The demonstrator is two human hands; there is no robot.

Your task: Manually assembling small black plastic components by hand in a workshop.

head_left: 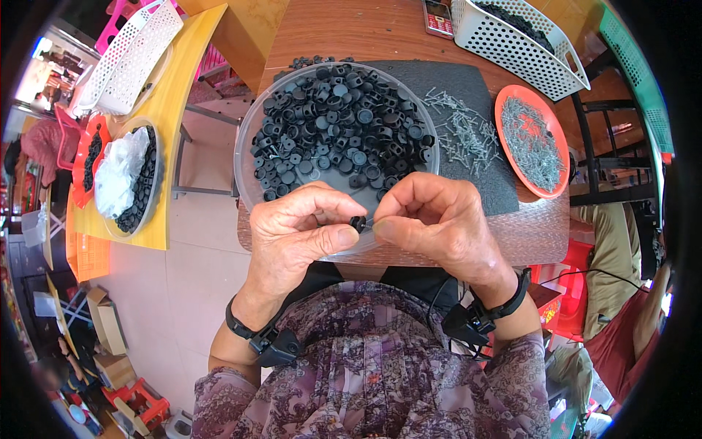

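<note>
Over the near rim of a clear round tub [245,146], my two hands meet. Between the thumb and forefinger of my left hand [296,223] is a small black plastic piece [357,223]. My right hand [442,223] pinches the end of a small screw [367,226], whose threaded part touches or enters the black piece; exactly how far I cannot tell. Many loose black plastic caps [340,117] fill the tub. To its right, a heap of screws [462,128] lies on a dark mat [501,194]. More screws fill an orange plate [513,172].
A white perforated basket [504,47] with black pieces and a red phone [439,16] stand at the back right. On the yellow table [164,161] at left are another white basket [131,55], a plastic bag [121,175] and a red tray [79,179]. Someone's trousered leg [614,245] shows at right.
</note>
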